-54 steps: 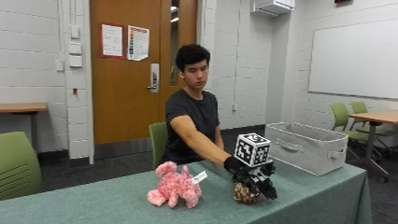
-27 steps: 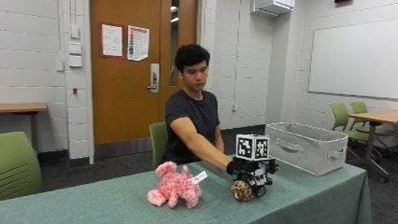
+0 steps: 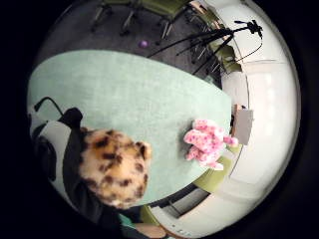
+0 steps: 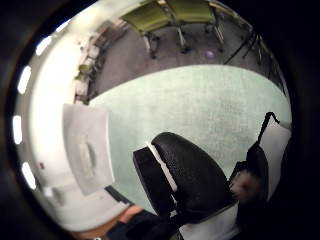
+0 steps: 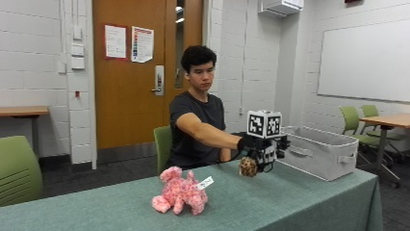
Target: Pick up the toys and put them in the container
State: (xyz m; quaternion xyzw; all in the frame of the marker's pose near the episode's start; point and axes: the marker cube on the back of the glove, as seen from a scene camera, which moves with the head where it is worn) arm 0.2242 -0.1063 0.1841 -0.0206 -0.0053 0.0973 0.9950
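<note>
A person seated behind a green-covered worktop (image 5: 301,202) holds a leopard-spotted plush toy (image 5: 249,166) in the gloved right hand (image 5: 254,144), the toy lifted clear of the cloth and hanging below the palm. The little-finger palm view shows the spotted toy (image 3: 114,167) tight against the black glove, the fingers curled round it; the thumb-side view shows the gloved thumb (image 4: 187,175) bent inward over the cloth, with the grey container (image 4: 87,147) off to one side at the worktop's end. In the outside view that grey container (image 5: 320,151), an open-topped fabric bin with a handle on its near wall, stands just beside the raised hand. A second toy, a pink spotted plush (image 5: 181,192) with a white tag, sits on the worktop well apart from the bin, towards the other end.

The step in hand looks to be the carry to the bin. To do it well, the toy should probably go high enough to pass the near rim, since it dangles below the hand and could catch on the wall. Letting go only once it hangs over the opening would keep it from tumbling back onto the cloth. The pink plush is not yet collected.
</note>
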